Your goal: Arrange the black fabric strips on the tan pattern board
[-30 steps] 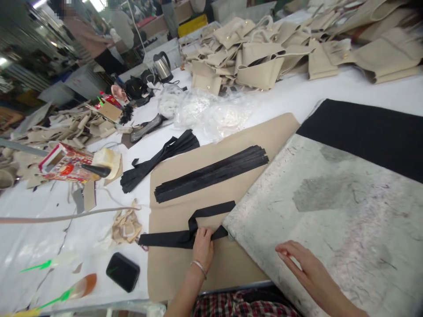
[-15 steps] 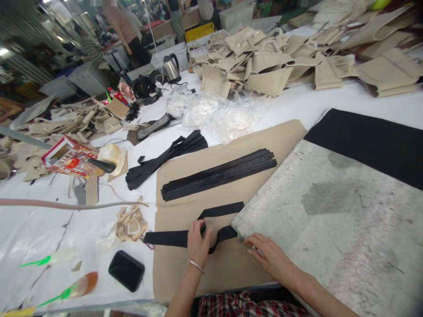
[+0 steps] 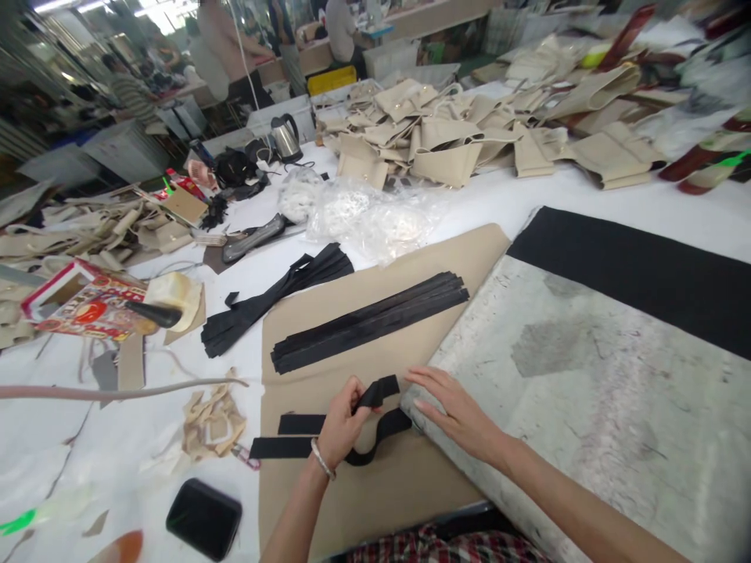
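Note:
My left hand (image 3: 340, 426) pinches a black fabric strip (image 3: 385, 388), which is folded up at the fingers; its other end lies flat to the left. Below it, a second black strip (image 3: 280, 448) runs under my left hand and curves up toward the corner of a pale, stained slab (image 3: 587, 446). Fingers apart and nothing in them, my right hand (image 3: 461, 407) is over that corner. Beneath the strips is a tan sheet (image 3: 422, 489), partly under the slab. A neat bundle of black strips (image 3: 369, 322) rests higher on the sheet.
Another black bundle (image 3: 275, 297) lies beyond the sheet's left edge. To the left are a black phone-like object (image 3: 204, 519), tan scraps (image 3: 214, 422) and a printed box (image 3: 82, 301). Clear plastic bags (image 3: 375, 219), beige pieces (image 3: 446, 148) and a kettle (image 3: 285, 139) stand farther back.
My left hand has closed on the upper strip and lifted part of it, so it now folds over at the fingers. My right hand has risen slightly, fingers spread. The camera view has shifted.

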